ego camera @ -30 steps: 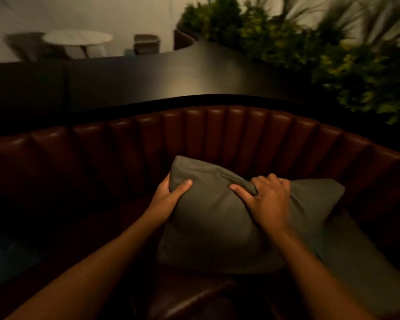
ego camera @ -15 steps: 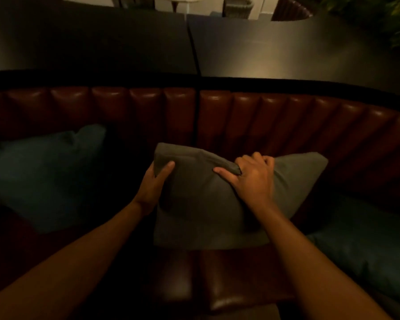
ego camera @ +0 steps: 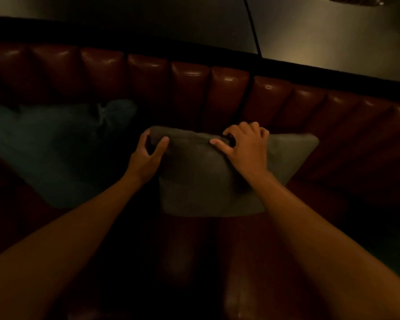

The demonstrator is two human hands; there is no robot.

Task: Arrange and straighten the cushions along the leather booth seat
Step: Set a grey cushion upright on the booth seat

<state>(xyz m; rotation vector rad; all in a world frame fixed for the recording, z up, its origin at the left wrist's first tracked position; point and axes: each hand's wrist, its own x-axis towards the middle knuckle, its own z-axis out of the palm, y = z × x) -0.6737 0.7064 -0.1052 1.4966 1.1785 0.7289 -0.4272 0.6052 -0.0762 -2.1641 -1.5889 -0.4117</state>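
Observation:
A grey-green cushion stands upright on the dark red leather booth seat, leaning toward the ribbed backrest. My left hand pinches its top left corner, thumb in front and fingers behind. My right hand grips the top edge near the middle, bunching the fabric. A dark teal cushion lies slumped against the backrest to the left, a small gap away from the grey-green one.
A dark flat ledge runs behind the backrest, with a seam line at the upper right. The light is dim and the seat's right end and front are in deep shadow.
The grey-green cushion has been carried left along the booth, closer to the teal cushion. The view has tipped down; the plants and the cushion at the right are out of sight.

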